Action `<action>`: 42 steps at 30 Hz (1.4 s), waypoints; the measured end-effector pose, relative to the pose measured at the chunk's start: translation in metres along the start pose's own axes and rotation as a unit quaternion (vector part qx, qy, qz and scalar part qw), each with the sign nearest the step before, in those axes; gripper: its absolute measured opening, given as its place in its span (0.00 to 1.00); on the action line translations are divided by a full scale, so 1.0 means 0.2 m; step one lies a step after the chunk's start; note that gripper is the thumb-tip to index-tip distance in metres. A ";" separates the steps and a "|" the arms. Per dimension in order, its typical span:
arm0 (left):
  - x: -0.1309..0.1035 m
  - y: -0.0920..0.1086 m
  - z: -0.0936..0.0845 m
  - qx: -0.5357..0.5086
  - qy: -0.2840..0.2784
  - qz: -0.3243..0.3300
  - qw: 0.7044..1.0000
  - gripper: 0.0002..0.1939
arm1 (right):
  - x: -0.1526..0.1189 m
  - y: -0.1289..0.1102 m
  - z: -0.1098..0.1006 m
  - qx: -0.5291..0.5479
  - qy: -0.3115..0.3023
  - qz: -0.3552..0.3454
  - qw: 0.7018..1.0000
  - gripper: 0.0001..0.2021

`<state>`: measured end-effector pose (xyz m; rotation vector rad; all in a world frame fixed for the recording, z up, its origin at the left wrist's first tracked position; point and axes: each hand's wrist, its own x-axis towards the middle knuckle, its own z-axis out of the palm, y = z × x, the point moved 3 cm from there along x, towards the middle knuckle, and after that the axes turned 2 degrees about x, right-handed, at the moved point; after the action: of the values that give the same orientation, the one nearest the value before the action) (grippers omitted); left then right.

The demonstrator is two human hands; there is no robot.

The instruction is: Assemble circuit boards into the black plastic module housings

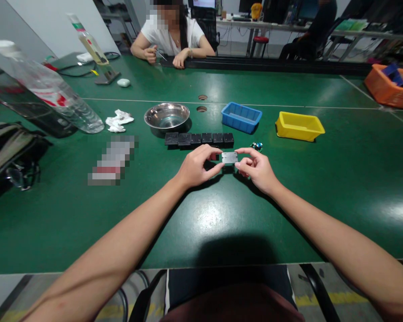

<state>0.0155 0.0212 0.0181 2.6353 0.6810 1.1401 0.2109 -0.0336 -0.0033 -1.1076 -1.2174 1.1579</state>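
Between my two hands, just above the green table, is a small flat silver metal plate [229, 158] with little notches or holes along its edges. The thumb and forefinger of my left hand [199, 166] pinch its left end. My right hand [257, 169] grips the right end the same way, its other fingers curled in. Right behind my hands stands a row of several black square boxes [201, 139]. Partly behind my left fingertips lies a small red piece [215, 156], mostly hidden. A small part with blue and green colours [256, 146] rests beyond my right hand.
Behind the boxes are a steel bowl [167, 117], a blue bin [242, 117] and a yellow bin [300, 126]. Bottles [58, 96], crumpled tissue [119, 120] and a bag [10, 156] occupy the left. An orange basket [391, 87] stands far right. A person [174, 36] sits opposite.
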 end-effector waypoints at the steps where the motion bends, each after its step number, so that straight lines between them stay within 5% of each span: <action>1: 0.00 0.00 0.00 0.000 0.000 0.001 1.000 0.11 | 0.00 0.00 0.00 0.001 0.000 0.001 1.000 0.25; 42: 0.00 0.01 0.01 -0.011 -0.006 -0.007 1.000 0.11 | 0.00 0.00 0.00 0.008 0.009 0.009 1.000 0.23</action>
<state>0.0168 0.0202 0.0176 2.6130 0.6781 1.1199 0.2112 -0.0341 -0.0038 -1.1164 -1.1839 1.1677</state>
